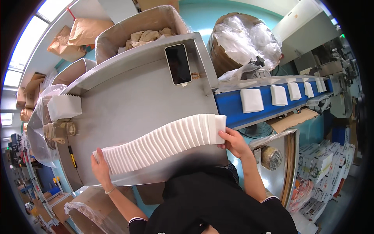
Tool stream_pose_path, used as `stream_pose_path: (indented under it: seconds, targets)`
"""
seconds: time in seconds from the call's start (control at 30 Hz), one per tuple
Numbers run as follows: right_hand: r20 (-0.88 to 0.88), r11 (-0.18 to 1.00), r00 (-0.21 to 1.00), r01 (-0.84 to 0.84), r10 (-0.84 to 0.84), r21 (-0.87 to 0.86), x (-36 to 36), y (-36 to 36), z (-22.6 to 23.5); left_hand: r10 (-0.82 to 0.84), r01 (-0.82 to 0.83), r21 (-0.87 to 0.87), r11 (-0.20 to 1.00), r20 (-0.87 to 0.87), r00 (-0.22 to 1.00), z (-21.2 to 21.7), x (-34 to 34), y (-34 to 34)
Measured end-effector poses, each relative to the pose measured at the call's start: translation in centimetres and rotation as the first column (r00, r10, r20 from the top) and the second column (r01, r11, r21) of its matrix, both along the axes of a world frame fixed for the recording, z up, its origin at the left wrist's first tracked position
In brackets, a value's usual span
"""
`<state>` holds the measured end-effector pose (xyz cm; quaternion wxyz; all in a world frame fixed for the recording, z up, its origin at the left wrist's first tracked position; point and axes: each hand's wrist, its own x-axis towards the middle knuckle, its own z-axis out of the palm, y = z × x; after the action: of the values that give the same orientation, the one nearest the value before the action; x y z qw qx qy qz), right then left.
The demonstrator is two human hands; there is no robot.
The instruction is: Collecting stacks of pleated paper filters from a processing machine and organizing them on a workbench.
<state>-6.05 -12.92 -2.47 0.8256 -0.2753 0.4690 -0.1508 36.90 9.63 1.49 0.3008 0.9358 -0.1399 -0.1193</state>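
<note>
Both hands, left and right, press the ends of a long fanned row of white folded napkins on the grey metal surface; squeezing it together seems underway.

A long row of napkins lies across the table, between the left hand at its left end and the right hand at its right end. A phone lies behind the row, near the table's far edge. A second stack sits at the table's left edge. The conveyor adjoins the table on the right and carries separate napkin packs. A box stands behind the table.
</note>
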Motion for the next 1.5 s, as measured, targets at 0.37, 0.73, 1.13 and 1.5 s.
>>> stream_pose_path:
  seconds: [0.37, 0.73, 1.13, 1.5]
  targets:
    - [-0.069, 0.946, 0.989, 0.103, -0.131, -0.308, 4.6, 0.6, 0.1, -0.001, 0.001, -0.022, 1.000, -0.006, 1.000, -0.1, -0.6, -0.5]
    - [-0.331, 0.838, 0.926, -0.032, -0.180, -0.545, 5.4, 1.0, 0.9, -0.057, 0.057, 0.007, 0.998, -0.010, 0.998, -1.0, -0.7, -0.7]
    - [0.004, 0.873, 0.877, 0.479, -0.481, -0.094, 2.3, -0.1, -0.9, -0.028, 0.029, -0.015, 0.999, 0.015, 0.999, -0.3, -1.5, -1.2]
    - [-0.065, 0.997, 0.996, 0.049, -0.053, -0.063, 1.6, 0.7, -1.6, -0.045, 0.042, 0.092, 0.995, 0.032, 0.998, -0.1, -2.2, -1.5]
